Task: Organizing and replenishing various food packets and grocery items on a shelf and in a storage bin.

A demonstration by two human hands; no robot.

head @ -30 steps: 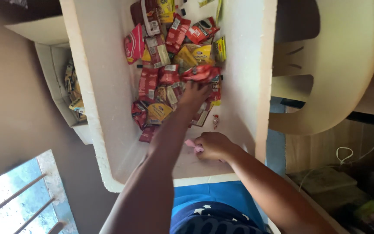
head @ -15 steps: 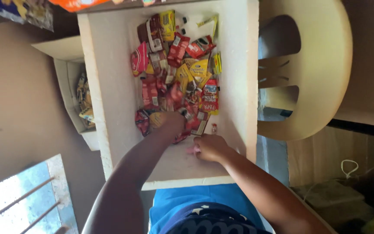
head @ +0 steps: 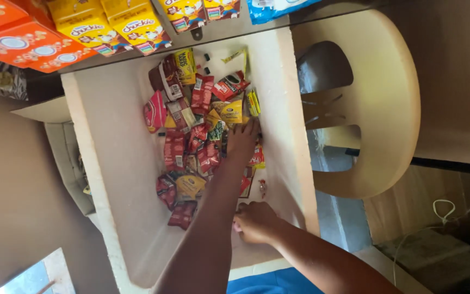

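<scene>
Red and yellow snack packets [head: 191, 136] fill the white box [head: 110, 163]; left hand [head: 243, 140] presses them flat-fingered, right hand [head: 254, 222] fisted, grip contents unclear.

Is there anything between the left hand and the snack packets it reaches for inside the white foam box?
Nothing visible does. The left hand already lies on the pile of snack packets in the open white foam box, with no lid over it. The right hand rests closed on the box floor nearer the body, aside from that reach.
</scene>
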